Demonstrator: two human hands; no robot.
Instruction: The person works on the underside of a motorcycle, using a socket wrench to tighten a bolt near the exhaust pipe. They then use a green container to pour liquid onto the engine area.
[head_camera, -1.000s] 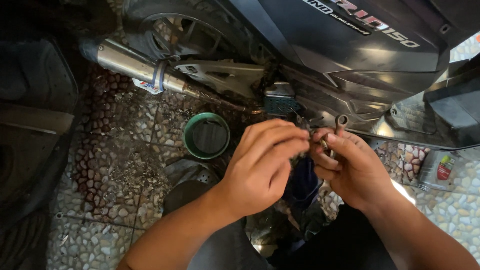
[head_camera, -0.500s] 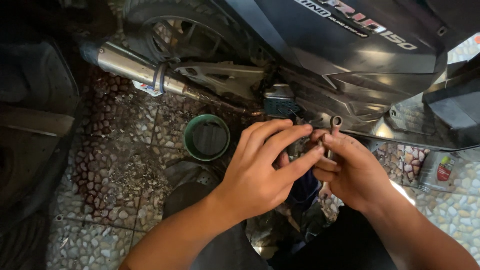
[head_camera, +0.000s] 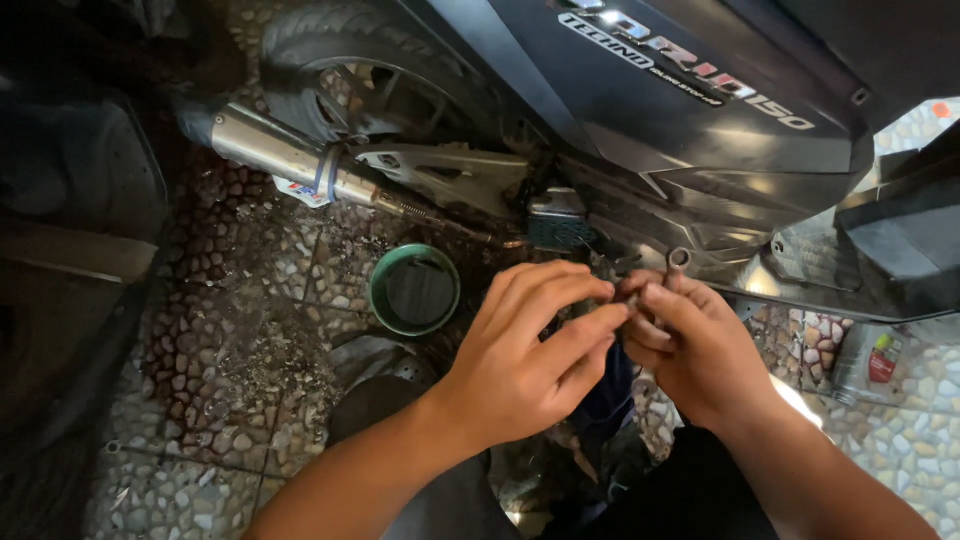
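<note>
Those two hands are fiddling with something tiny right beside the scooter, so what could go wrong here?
The left hand and right hand pinch a small part, mostly hidden between their fingertips. If it slips, it could vanish among the patterned pebble floor, where grit already lies. It might also bounce into the green bowl or under the scooter's dark side panel. The fingers work close to the panel's lower edge, so a knuckle scrape seems possible.
</note>
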